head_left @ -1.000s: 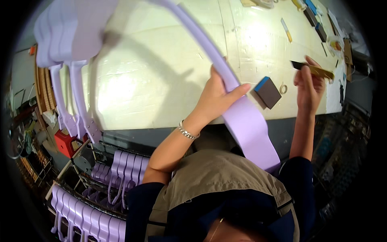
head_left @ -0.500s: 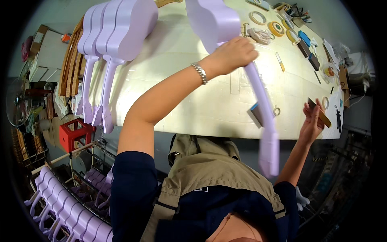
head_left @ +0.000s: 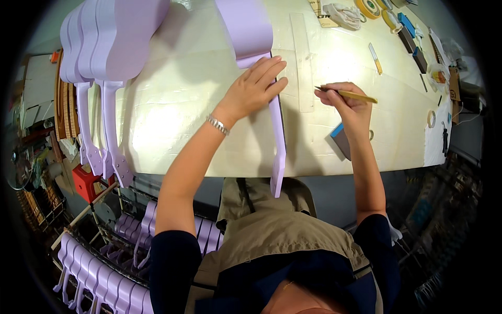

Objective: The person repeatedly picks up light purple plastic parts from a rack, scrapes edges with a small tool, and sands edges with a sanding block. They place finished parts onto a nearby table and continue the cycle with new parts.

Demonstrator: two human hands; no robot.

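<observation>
A lilac ukulele rests on its side on the pale worktable, its body cut off by the upper edge of the picture. Its neck points toward me, with the headstock reaching past the table's near edge. A dark strip runs along the neck's right side. My left hand lies over the neck close to the body, fingers stretched out. To the right, my right hand grips a slim knife by its yellow-brown handle. The knife's dark pointed tip faces left, apart from the neck.
Several lilac ukuleles stand together at the left. A clear ruler, a blue-grey block, a yellow-handled cutter and tape rolls lie about the table. Below left, more lilac instruments hang by a red stool.
The ukulele has come down and left onto the table, turned on its side. My left hand has loosened from a wrapped grip. My right hand has moved left with the knife, its tip now pointing left.
</observation>
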